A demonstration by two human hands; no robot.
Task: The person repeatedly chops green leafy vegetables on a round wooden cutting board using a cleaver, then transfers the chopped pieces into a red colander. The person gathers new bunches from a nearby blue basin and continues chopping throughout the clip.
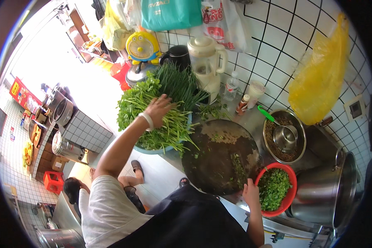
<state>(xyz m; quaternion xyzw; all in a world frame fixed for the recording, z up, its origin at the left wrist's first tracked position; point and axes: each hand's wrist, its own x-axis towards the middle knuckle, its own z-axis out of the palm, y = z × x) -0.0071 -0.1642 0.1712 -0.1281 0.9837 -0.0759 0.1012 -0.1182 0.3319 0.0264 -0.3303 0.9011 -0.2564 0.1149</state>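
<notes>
My left hand [158, 110] rests on a heap of leafy green herbs [132, 105] with long stems, its fingers spread over the stalks. The herbs fill a light-blue basin [153, 151], and a bunch of thin dark-green chives [180, 84] lies behind them. To the right is a round, dark, wet chopping board [208, 161] with a strip of chopped greens [237, 167] near its right side. My right hand [251, 193] is at the board's near right edge, fingers drawn together; what they hold, if anything, is hidden. Beside it stands a red basket [292, 182] of chopped greens.
Behind the board are a metal bowl [302, 142] with a green-handled ladle [284, 138], bottles and a white jug [204, 62]. A big steel pot [318, 194] stands at right. A yellow bag [318, 78] hangs on the wall. Another person [73, 188] is at lower left.
</notes>
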